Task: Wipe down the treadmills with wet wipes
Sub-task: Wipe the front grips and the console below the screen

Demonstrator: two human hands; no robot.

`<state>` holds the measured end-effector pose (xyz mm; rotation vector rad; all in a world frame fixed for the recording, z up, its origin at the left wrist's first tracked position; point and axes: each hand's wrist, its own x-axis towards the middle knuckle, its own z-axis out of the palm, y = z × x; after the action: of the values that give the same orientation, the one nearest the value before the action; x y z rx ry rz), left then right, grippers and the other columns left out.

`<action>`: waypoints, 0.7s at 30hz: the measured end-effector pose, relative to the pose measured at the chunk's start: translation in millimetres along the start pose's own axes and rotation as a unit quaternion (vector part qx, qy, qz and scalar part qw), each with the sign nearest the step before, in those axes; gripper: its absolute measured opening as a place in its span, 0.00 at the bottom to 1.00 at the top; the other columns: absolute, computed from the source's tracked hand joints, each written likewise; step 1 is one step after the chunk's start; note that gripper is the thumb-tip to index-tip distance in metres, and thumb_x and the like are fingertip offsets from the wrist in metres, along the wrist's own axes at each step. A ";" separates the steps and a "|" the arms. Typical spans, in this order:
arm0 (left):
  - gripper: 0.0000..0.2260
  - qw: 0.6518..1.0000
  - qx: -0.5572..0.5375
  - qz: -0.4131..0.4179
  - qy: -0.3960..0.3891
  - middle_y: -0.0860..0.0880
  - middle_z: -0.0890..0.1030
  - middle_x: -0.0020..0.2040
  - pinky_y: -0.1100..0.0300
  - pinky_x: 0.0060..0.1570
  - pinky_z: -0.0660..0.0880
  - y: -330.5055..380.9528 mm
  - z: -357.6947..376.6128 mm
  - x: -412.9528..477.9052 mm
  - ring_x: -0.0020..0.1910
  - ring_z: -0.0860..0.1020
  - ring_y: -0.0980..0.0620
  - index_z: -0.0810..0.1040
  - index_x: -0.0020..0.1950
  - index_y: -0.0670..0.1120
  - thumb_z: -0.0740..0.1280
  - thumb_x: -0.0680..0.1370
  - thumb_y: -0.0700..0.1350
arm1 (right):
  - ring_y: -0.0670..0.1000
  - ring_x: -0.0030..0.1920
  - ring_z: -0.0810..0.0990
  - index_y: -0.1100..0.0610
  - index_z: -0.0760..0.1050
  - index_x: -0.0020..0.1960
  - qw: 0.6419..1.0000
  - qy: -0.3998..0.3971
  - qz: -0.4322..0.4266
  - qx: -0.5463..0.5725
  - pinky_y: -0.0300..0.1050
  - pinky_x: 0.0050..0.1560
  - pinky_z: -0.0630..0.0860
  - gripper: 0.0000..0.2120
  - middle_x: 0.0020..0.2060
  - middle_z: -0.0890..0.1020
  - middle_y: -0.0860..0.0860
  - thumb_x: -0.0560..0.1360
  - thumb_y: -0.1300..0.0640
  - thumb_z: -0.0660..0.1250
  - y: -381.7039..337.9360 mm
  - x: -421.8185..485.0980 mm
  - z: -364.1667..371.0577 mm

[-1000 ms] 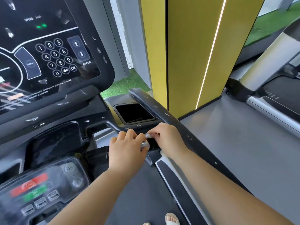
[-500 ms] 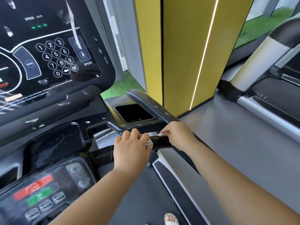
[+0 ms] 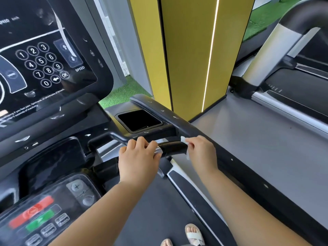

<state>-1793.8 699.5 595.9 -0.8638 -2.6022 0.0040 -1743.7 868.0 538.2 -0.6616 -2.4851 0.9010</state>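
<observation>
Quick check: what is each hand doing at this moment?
Left hand: closed around the handlebar grip.
Right hand: fingers pinching a wet wipe against the grip's end.

Right hand [image 3: 201, 151] slid wipe [image 3: 184, 141] rightward along black handle [image 3: 173, 147], off left hand [image 3: 140, 158].

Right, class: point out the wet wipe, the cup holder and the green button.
wet wipe [image 3: 183, 139], head view, top corner.
cup holder [image 3: 139, 119], head view, dark recess.
green button [image 3: 40, 221], head view, centre.
</observation>
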 end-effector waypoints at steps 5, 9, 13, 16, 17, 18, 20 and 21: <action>0.10 1.000 -0.017 -0.006 -0.017 0.46 0.76 0.35 0.54 0.31 0.70 -0.6 1.1 -0.1 0.32 0.75 0.43 0.82 0.39 0.46 0.79 0.63 0.47 | 0.51 0.40 0.80 0.62 0.82 0.53 0.998 0.026 -0.036 0.053 0.31 0.42 0.72 0.09 0.42 0.81 0.55 0.73 0.67 0.70 -3.0 -18.1 4.7; 0.11 1.000 -0.018 0.001 -0.025 0.46 0.76 0.35 0.54 0.31 0.70 -1.3 -1.6 -0.2 0.32 0.74 0.43 0.82 0.40 0.47 0.79 0.63 0.47 | 0.54 0.44 0.80 0.62 0.80 0.51 0.996 0.040 0.060 0.051 0.42 0.44 0.77 0.07 0.45 0.81 0.55 0.75 0.67 0.67 23.5 -24.4 11.6; 0.10 0.999 -0.024 0.006 -0.031 0.46 0.77 0.36 0.55 0.32 0.71 -1.6 -2.0 -0.5 0.33 0.75 0.43 0.82 0.41 0.46 0.79 0.64 0.46 | 0.51 0.45 0.79 0.62 0.80 0.51 0.979 0.098 0.145 0.099 0.45 0.46 0.79 0.06 0.45 0.81 0.54 0.75 0.66 0.68 18.4 -29.1 22.1; 0.10 0.999 -0.027 0.009 -0.030 0.46 0.77 0.36 0.54 0.33 0.71 -2.1 -1.4 -1.3 0.33 0.75 0.42 0.82 0.42 0.46 0.78 0.64 0.46 | 0.47 0.42 0.76 0.63 0.81 0.52 0.977 0.117 0.126 0.128 0.31 0.43 0.74 0.08 0.44 0.81 0.54 0.74 0.68 0.68 1.5 -34.8 25.5; 0.10 0.999 -0.028 0.008 -0.029 0.46 0.77 0.36 0.54 0.33 0.71 -2.2 -1.2 -0.9 0.33 0.75 0.42 0.82 0.42 0.46 0.78 0.64 0.46 | 0.46 0.42 0.76 0.63 0.81 0.52 0.979 0.114 0.105 0.129 0.26 0.43 0.70 0.09 0.44 0.81 0.54 0.74 0.69 0.69 -2.6 -37.2 26.3; 0.10 0.999 -0.030 0.008 -0.033 0.46 0.77 0.36 0.54 0.33 0.71 -2.0 -1.2 -1.0 0.33 0.75 0.42 0.82 0.42 0.46 0.78 0.65 0.45 | 0.47 0.42 0.77 0.63 0.81 0.53 0.980 0.112 0.093 0.134 0.25 0.42 0.69 0.09 0.44 0.81 0.53 0.73 0.69 0.69 -4.4 -38.7 27.0; 0.10 0.999 -0.031 0.010 -0.041 0.45 0.77 0.36 0.54 0.34 0.71 -2.6 -2.1 -1.5 0.33 0.75 0.42 0.82 0.43 0.46 0.78 0.65 0.45 | 0.48 0.43 0.78 0.62 0.81 0.53 0.974 0.115 0.117 0.156 0.26 0.43 0.70 0.09 0.44 0.81 0.53 0.73 0.69 0.68 -0.1 -38.2 29.7; 0.10 0.998 -0.032 0.012 -0.046 0.45 0.77 0.36 0.53 0.34 0.72 -3.1 -3.4 -1.5 0.34 0.75 0.41 0.83 0.43 0.45 0.78 0.65 0.45 | 0.49 0.44 0.79 0.61 0.81 0.52 0.966 0.122 0.151 0.171 0.29 0.44 0.72 0.09 0.45 0.81 0.53 0.74 0.68 0.68 3.5 -36.9 30.6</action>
<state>-1793.2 695.7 598.8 -0.9376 -2.6907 -0.0338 -1729.1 835.2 506.2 -0.9765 -1.9783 1.2401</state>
